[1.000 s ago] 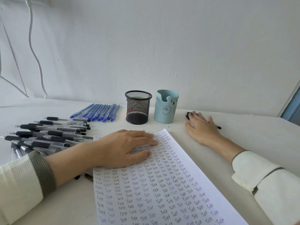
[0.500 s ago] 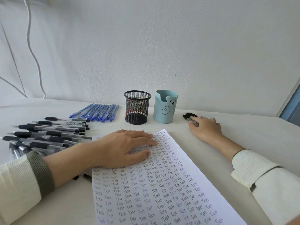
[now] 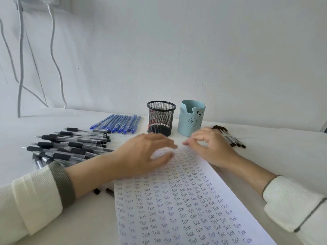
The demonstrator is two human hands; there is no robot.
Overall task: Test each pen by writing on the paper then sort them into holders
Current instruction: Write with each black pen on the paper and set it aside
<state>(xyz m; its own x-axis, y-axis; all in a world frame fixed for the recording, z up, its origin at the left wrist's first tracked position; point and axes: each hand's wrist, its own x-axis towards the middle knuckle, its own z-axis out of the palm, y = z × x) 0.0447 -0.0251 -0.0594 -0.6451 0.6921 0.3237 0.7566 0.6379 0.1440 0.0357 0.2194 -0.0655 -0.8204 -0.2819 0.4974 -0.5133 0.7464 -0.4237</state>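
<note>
We judge the step in hand to be getting a pen ready to test. No pen shows above the rim of the black mesh holder [image 3: 161, 118] or the blue bear holder [image 3: 192, 117], which stand side by side at the far edge of the table [image 3: 283, 156]. The left hand [image 3: 141, 156] lies with its fingers fairly flat on the far left corner of the paper [image 3: 185, 209], pinning the sheet, which is filled with rows of "Test". The right hand [image 3: 210, 149] sits at the sheet's far corner with its fingers curled and the thumb meeting the fingertips. Because of blur, we cannot tell whether it pinches a pen, the paper's edge or nothing.

Just right of it lie the slim black pens [image 3: 231, 138]. The blue pens [image 3: 116, 123] and black grip pens [image 3: 70, 145] lie to the left. Next we need a pen in a writing grip and a bare patch of paper, which looks scarce.
</note>
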